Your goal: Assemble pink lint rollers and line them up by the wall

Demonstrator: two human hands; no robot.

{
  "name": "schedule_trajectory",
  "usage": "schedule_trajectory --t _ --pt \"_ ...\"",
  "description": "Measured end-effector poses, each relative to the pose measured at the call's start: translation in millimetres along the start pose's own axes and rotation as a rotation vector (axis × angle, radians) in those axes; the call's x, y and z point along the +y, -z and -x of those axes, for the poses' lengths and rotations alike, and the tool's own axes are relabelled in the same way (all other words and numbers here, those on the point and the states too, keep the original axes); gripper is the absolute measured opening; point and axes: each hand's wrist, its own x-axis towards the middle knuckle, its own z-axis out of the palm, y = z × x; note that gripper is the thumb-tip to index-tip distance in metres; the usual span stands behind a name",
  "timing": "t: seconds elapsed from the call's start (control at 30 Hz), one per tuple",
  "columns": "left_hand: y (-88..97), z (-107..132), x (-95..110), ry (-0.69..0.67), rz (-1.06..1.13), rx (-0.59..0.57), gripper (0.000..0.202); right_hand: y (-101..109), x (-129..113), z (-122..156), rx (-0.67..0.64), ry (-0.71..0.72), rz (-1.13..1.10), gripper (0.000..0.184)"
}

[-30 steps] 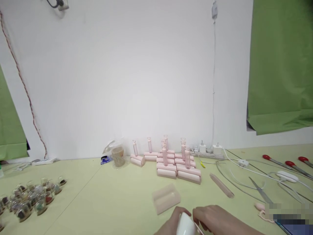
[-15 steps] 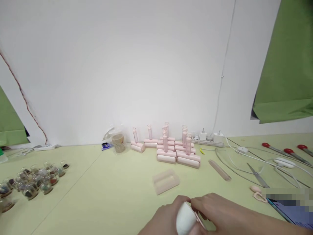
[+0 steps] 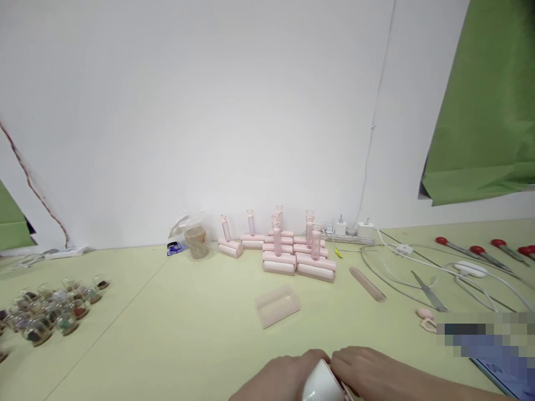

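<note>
Low at the front edge of the view, my left hand [image 3: 284, 376] and my right hand [image 3: 371, 370] both grip a lint roller [image 3: 321, 384]. Its rounded white end faces me, with a bit of pink frame on the right side; the rest is hidden by my fingers and the picture edge. Past my hands lies a pale pink rectangular cover [image 3: 278, 314], open side up. Right of it are a clear pinkish handle tube [image 3: 368, 284], a small pink oval piece [image 3: 425, 313] and a pink loop piece [image 3: 428, 325].
Several pink lint rollers [image 3: 316, 269] with upright handles stand near the wall. A bagged cup [image 3: 196, 242] is left of them. Small glass domes [image 3: 67, 320] cluster at far left. Scissors [image 3: 430, 292], white cables [image 3: 418, 256], red-handled tools [image 3: 480, 252] and a phone [image 3: 493, 365] are at right.
The view has shifted slightly, so things on the table sit a little further left. My hands and the lint roller have sunk lower in view, and the roller has turned a little.
</note>
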Motion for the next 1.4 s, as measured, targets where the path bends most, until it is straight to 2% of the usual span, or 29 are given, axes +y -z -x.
schedule_trajectory --t 0.17,0.43,0.57,0.63,0.73,0.77,0.83,0.97,1.1,1.23,1.4 --pt "2.0 3.2 -2.5 -0.040 0.035 0.021 0.037 -0.4 2.4 0.8 -0.005 0.022 -0.008 0.014" --pt "7.5 14.7 6.3 -0.061 0.024 0.050 0.035 4.4 3.1 -4.8 -0.001 0.021 -0.065 0.008" --pt "10.8 7.7 0.2 -0.016 0.049 0.122 0.057 8.0 16.1 -2.3 -0.017 -0.158 -0.174 0.028" --pt "9.7 -0.7 -3.3 -0.023 0.102 0.190 0.065 -1.5 20.8 -2.7 0.004 -0.212 -0.414 0.038" --pt "3.9 -12.0 -6.1 -0.102 0.201 0.310 0.060 -33.4 22.1 -11.7 0.104 -0.091 -0.921 0.048" --pt "1.3 -14.5 -6.4 -0.121 0.221 0.350 0.058 -46.0 21.7 -16.9 0.176 -0.064 -1.056 0.055" --pt "-3.4 -17.3 -6.6 -0.131 0.258 0.422 0.057 -67.8 21.3 -28.8 0.290 -0.046 -1.225 0.064" --pt "-8.1 -18.2 -5.9 -0.169 0.340 0.547 0.055 -85.5 21.9 -50.0 0.441 0.004 -1.314 0.069" --pt "-9.9 -18.9 -6.6 -0.226 0.471 0.643 0.053 -87.3 19.7 -62.0 0.415 0.124 -1.393 0.068" --pt "-13.9 -20.1 -6.0 -0.240 0.621 0.606 0.057 -93.6 19.0 -63.9 0.377 0.096 -1.404 0.053" --pt "-17.7 -20.5 -3.4 -0.228 0.691 0.547 0.068 -98.9 20.0 -58.4 0.440 0.033 -1.359 0.041"
